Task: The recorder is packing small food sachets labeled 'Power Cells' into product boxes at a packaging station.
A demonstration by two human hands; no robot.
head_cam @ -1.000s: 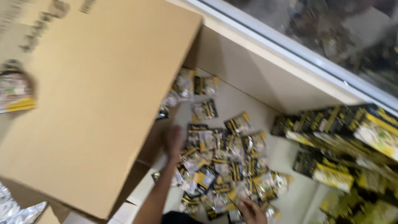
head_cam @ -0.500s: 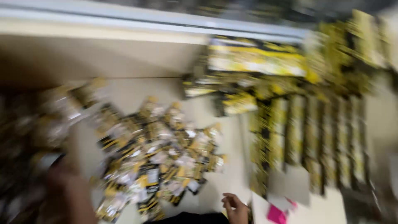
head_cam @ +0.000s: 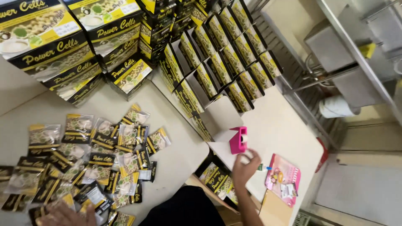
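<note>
Nearest the camera, at the bottom left edge, the left hand (head_cam: 67, 214) lies spread flat and released on the near end of a heap of small black-and-yellow sachets (head_cam: 90, 161), grasping none of them that I can see. That heap fans away from the left hand, up and to the right, across the pale worktop (head_cam: 180, 155); the sachets lie every which way, so the heap has no single heading.

On the other side of the person's dark lap, the right hand (head_cam: 245, 167) reaches forward over a second white surface (head_cam: 289, 129). Its fingers curl around something small and white at the tips; I cannot tell what it is, or whether it is truly gripped. Just beyond those fingertips, nearly touching, stands a pink tape dispenser (head_cam: 238, 140). It is the right hand's thing by a long way; the left hand is well apart from it. Its long axis runs roughly near to far, straight ahead of the right hand, with the tape roll toward its right side.

Right of the right hand lies a pink packet (head_cam: 284, 179). Farther off, open folded cartons (head_cam: 226, 67) run in rows, and at the far left sealed boxes (head_cam: 63, 46) are stacked.
</note>
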